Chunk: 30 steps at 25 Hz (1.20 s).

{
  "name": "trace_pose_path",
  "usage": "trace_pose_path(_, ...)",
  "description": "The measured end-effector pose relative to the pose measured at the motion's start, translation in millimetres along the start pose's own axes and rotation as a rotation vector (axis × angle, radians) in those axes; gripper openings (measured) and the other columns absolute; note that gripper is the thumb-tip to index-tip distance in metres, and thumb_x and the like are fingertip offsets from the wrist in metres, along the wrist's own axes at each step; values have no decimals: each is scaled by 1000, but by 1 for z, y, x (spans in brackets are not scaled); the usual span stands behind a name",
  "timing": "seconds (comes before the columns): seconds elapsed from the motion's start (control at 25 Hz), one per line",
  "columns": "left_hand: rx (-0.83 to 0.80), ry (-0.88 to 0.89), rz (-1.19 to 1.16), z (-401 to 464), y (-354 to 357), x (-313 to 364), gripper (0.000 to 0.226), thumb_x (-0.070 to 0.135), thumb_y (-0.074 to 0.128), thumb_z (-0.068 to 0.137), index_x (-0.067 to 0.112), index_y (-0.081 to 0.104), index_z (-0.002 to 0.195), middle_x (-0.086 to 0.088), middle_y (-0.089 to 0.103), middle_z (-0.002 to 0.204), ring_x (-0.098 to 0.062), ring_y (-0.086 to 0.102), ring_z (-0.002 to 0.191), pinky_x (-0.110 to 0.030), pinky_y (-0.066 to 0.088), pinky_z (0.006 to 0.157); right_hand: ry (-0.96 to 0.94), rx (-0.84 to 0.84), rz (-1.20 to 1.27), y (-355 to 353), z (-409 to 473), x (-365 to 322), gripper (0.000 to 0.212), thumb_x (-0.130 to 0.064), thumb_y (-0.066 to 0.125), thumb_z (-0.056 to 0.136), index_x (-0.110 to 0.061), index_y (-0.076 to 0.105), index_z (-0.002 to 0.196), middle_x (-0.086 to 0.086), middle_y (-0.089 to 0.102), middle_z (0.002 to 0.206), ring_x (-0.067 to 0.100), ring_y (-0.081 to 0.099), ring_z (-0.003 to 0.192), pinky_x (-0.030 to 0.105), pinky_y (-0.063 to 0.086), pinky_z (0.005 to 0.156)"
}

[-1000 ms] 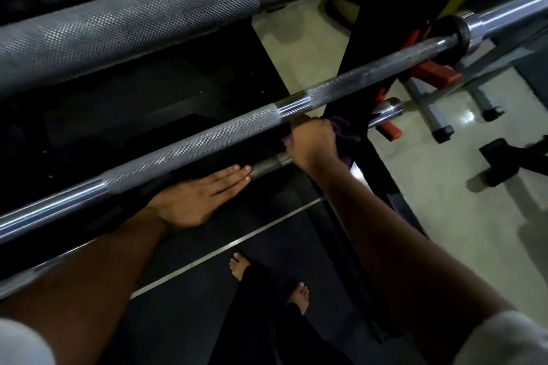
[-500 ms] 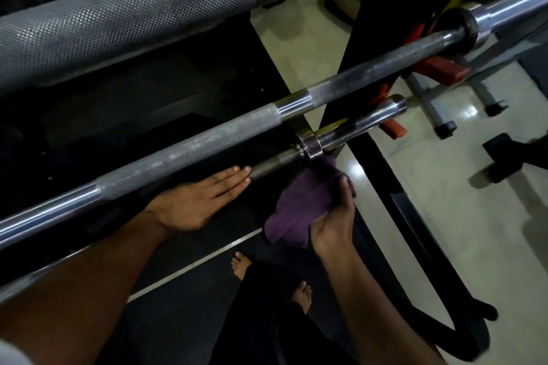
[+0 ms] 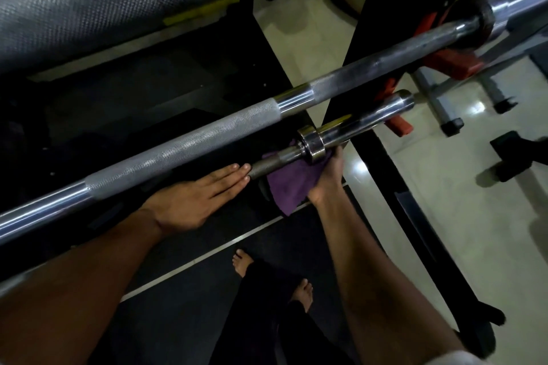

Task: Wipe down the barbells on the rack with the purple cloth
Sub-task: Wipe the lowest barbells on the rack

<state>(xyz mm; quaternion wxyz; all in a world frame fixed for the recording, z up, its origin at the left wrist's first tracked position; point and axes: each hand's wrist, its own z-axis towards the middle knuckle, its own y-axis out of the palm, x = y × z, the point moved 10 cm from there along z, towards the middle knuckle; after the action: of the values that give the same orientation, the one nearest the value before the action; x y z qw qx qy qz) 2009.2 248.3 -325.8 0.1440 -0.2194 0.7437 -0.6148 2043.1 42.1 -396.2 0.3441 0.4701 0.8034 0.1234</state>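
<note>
The middle barbell (image 3: 184, 145) overhangs the lowest barbell (image 3: 350, 130); open floor (image 3: 444, 216) lies rightward.

The right hand (image 3: 327, 175) grips a purple cloth (image 3: 292, 184) against the underside of the lowest steel barbell (image 3: 353, 127), just beside its shiny collar. The left hand (image 3: 192, 201) lies flat with straight fingers (image 3: 234, 173) on that bar, left of the cloth. Two thicker knurled steel barbells (image 3: 184, 145) cross above on the black rack (image 3: 364, 38).

Three barbells lie one below another. The top barbell (image 3: 118, 9) is at 11 o'clock, the middle barbell (image 3: 189, 145) crosses the view, and the lowest barbell (image 3: 350, 127) sits under it. The left hand (image 3: 189, 201) lies flat at 9 o'clock of the cloth (image 3: 290, 184). The right hand (image 3: 327, 178) holds the cloth under the lowest barbell. Two feet (image 3: 304, 290) stand at 6 o'clock.
</note>
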Motion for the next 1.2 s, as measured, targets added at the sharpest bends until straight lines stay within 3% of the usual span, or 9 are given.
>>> trace_pose_path(0.16,14,34,-30,-3,0,6,86,2,42,81,8,6,159,-11,0,167,-23,0,153,-31,20,122,-191,93,-574,-29,-41,-28,40,-46,44,105,-20,71,92,4,72,84,16,67,78,32,55,73)
trace_pose_path(0.32,14,9,-60,-3,-8,4,81,4,35,81,8,13,158,-9,1,167,-20,-1,152,-25,39,104,-483,23,-1146,-4,-92,-80,29,-42,47,105,-23,69,106,-3,68,80,5,61,63,20,50,55)
trace_pose_path(0.4,22,10,-34,-3,-10,5,79,6,34,79,6,19,157,-12,9,166,-21,0,151,-23,36,101,-685,-51,-1305,25,-113,-98,24,-42,52,103,-29,64,119,-5,66,101,3,62,83,19,53,69)
trace_pose_path(0.52,20,15,34,-1,-13,4,77,9,34,76,2,30,153,-17,26,161,-24,0,151,-24,24,110,-979,-123,-1599,80,-121,-85,43,-44,58,99,-23,53,136,-2,52,129,8,51,109,20,45,87)
trace_pose_path(0.68,14,16,70,-1,-13,3,78,10,41,75,0,32,152,-18,25,161,-21,-9,153,-22,-12,120,-1104,-18,-2265,94,-89,-17,60,-46,64,88,-22,49,141,3,46,145,26,43,122,42,42,96)
trace_pose_path(0.8,37,-13,42,-3,-12,-1,85,8,53,74,4,26,155,-14,20,164,-20,-2,152,-24,4,121,-1014,-36,-2210,72,-83,-4,70,-43,62,91,-19,38,152,5,36,155,29,38,132,47,41,104)
trace_pose_path(0.92,54,2,-32,-6,-9,2,87,8,45,79,8,12,159,-10,8,167,-19,0,151,-28,22,113,-964,-70,-2109,46,-97,3,85,-29,70,89,-19,23,159,6,23,161,28,38,129,46,42,108)
trace_pose_path(1.04,43,6,-104,-4,-5,2,94,2,56,80,10,7,159,-8,3,167,-18,0,152,-31,30,114,-757,-86,-1959,6,-100,8,67,-33,61,98,-24,30,156,0,29,159,20,37,127,39,38,107)
trace_pose_path(1.2,7,-1,-134,-6,1,3,101,-1,66,77,10,8,159,-7,0,167,-22,9,153,-36,45,109,-267,265,-783,-92,-95,-9,17,-45,52,102,-38,62,114,4,66,125,21,64,112,40,54,93)
